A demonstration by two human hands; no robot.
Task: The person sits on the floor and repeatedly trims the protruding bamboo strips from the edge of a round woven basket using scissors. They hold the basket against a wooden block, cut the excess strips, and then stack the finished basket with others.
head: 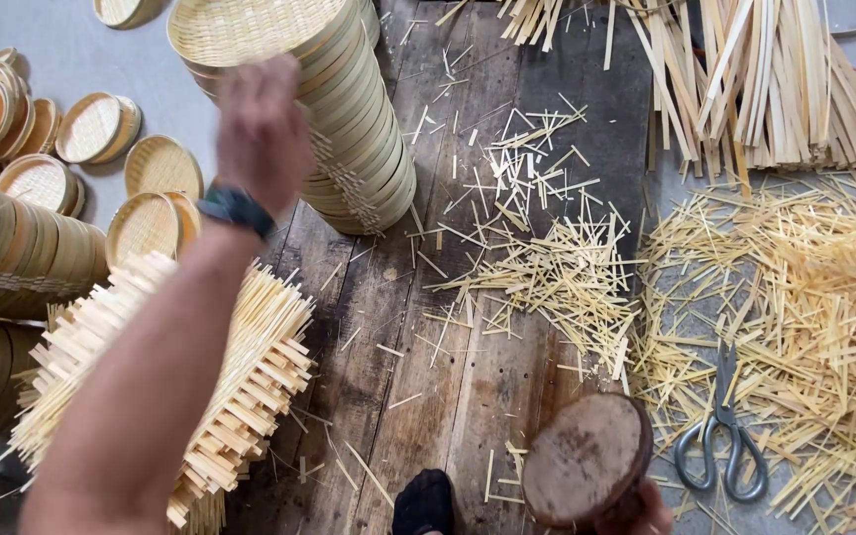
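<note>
My left hand (260, 129), blurred and with a dark watch on the wrist, reaches up against the side of a tall leaning stack of round bamboo steamer baskets (359, 139), just below the woven top one. Its fingers are hidden from view. At the bottom edge my right hand (651, 517) holds a round wooden block (585, 458) with its flat, worn face up. My left forearm crosses over a pile of woven bamboo slat mats (250, 376).
Grey scissors (720, 441) lie among bamboo offcuts (804, 317) at right. Long bamboo strips (775, 89) lie at top right. More baskets (86, 127) are scattered at left, beside a stack lying on its side (12, 248). Dark wooden planks (468, 376) run underneath; a black shoe tip (423, 500) shows below.
</note>
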